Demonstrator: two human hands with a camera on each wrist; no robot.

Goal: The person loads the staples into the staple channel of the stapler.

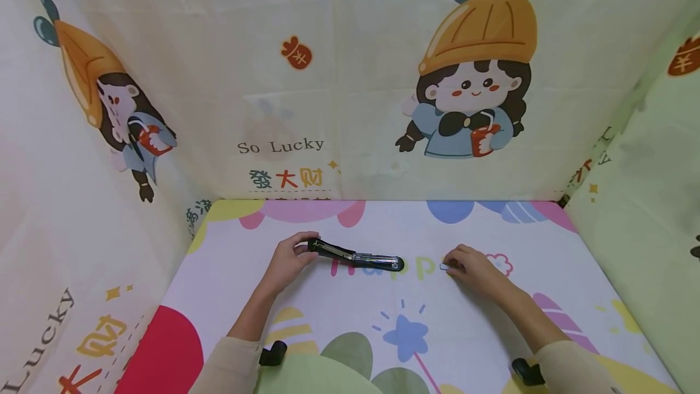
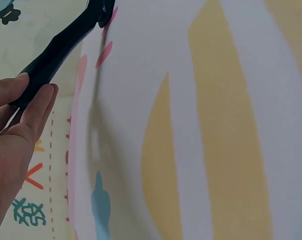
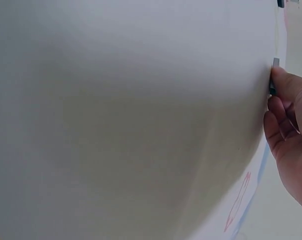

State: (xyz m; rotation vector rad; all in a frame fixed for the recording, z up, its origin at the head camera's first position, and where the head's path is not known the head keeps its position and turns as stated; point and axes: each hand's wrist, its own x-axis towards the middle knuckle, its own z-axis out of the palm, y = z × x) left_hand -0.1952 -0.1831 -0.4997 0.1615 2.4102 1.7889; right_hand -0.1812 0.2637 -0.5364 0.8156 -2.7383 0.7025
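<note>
A black stapler (image 1: pixel 377 261), swung open nearly flat, lies across the table's middle in the head view. Its left arm is tilted up. My left hand (image 1: pixel 288 265) grips the raised end between thumb and fingers; in the left wrist view the dark stapler arm (image 2: pixel 56 52) rises from that grip. To the right and apart from the stapler, my right hand (image 1: pixel 474 270) pinches a small grey strip (image 1: pixel 443 267), which looks like a row of staples. The right wrist view shows the strip (image 3: pixel 276 62) poking out past the thumb; the fingers cover the rest.
A white table cover (image 1: pixel 465 327) with coloured prints lies under both hands. Printed cloth walls (image 1: pixel 372 108) close off the back and both sides. A black wrist-camera piece (image 1: pixel 273 354) sits at the left wrist, another (image 1: pixel 527 372) at the right.
</note>
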